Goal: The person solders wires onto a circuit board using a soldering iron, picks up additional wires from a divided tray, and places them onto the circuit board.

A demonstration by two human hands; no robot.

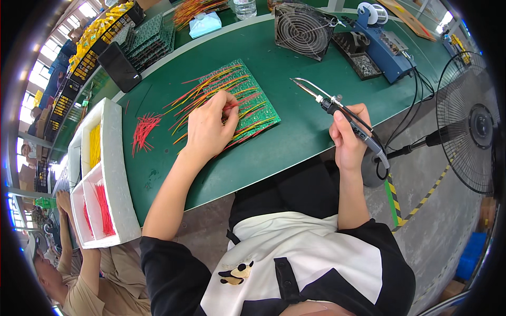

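Note:
A green circuit board (266, 108) lies on the bench with rows of red and yellow wires (211, 84) standing out from it toward the left. Over its middle is my left hand (211, 124), thumb and fingers pinched together around a bit of red wire (227, 107). My right hand (350, 139) is wrapped round the black handle of a soldering iron (329, 105) with a curved metal feed tube. The iron's tip points up and left, off the board's right side. Loose red wires (145, 131) lie in a pile left of my left hand.
A white foam tray (118, 174) holds red and yellow wires at the left. Behind stand a phone (120, 67), a square fan (303, 31) and a blue solder feeder (387, 50). A pedestal fan (474, 124) stands right. A co-worker's arm (89, 263) is beyond the tray.

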